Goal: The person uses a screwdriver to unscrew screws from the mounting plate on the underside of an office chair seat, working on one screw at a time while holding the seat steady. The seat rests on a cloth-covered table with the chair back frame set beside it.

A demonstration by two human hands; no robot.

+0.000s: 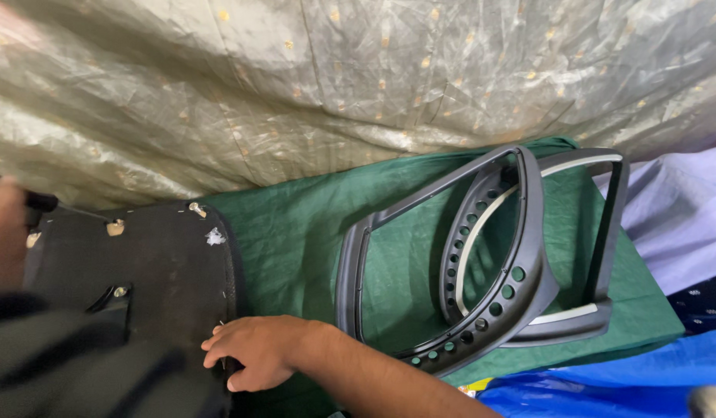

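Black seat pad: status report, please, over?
Right hand flat on black seat pad edge. Left hand blurred, gripping a screwdriver. Grey chair frame lies alongside, apart.

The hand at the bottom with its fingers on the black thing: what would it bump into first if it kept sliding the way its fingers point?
The right hand points leftward across the black fabric-covered seat pad. It would probably first meet the small metal clip, though depth is unclear.

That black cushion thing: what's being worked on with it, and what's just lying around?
In use:
black seat panel
right hand pressing its edge
left hand with a dark-handled tool
screw

Lying about:
grey chair frame
green cloth
gold-dotted fabric
blue sheet
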